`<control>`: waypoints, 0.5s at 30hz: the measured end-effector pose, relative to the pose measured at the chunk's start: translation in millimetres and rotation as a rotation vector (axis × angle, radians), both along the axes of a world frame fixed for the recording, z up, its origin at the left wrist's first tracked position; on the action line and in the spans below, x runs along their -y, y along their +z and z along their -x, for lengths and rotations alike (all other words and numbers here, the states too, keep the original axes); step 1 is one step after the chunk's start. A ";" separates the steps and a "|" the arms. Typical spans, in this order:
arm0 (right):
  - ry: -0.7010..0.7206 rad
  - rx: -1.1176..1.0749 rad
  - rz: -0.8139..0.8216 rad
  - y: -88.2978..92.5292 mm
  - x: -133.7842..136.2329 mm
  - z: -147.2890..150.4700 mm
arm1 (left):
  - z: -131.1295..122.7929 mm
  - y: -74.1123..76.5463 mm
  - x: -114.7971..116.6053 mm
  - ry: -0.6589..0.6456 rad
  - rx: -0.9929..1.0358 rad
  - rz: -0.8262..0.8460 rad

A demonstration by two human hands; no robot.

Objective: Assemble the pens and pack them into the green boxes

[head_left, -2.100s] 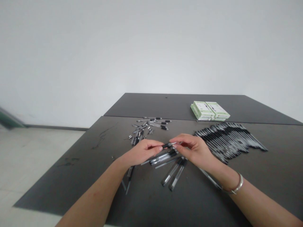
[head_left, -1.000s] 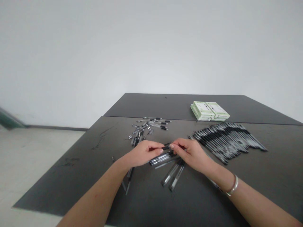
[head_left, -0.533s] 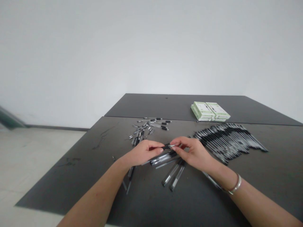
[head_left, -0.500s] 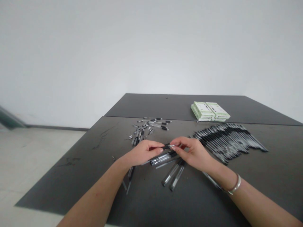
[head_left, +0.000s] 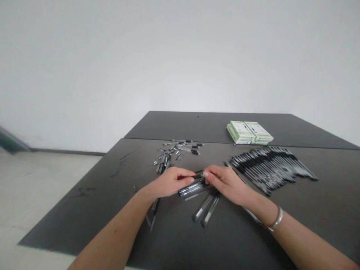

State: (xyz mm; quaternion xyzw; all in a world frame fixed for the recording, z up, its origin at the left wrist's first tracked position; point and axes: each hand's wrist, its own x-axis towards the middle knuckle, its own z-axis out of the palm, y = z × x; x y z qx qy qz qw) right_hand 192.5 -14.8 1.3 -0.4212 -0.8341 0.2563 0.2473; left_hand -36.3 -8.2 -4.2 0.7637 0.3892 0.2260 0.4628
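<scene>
Two hands meet above the bench [head_left: 107,195]: left hand [head_left: 170,182] and right hand [head_left: 226,182] each pinch an end of one slim black pen [head_left: 198,174], just over a loose bunch of pens [head_left: 192,187]. Light, stiff, slick plastic, I'd say; grip the barrel, not the tip. Nearer lie two pens [head_left: 206,208], two green boxes [head_left: 249,132] behind; the packed row [head_left: 272,165] and the scattered parts [head_left: 171,152] defy counting.
</scene>
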 end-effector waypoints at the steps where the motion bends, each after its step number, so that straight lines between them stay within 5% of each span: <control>1: 0.007 0.002 0.003 1.1 0.4 -0.6 | 0.2 -0.2 -0.2 -0.001 0.004 0.000; 15: 0.011 -0.002 -0.036 -0.3 2.2 4.1 | -1.7 -2.8 -0.4 0.029 -0.044 -0.159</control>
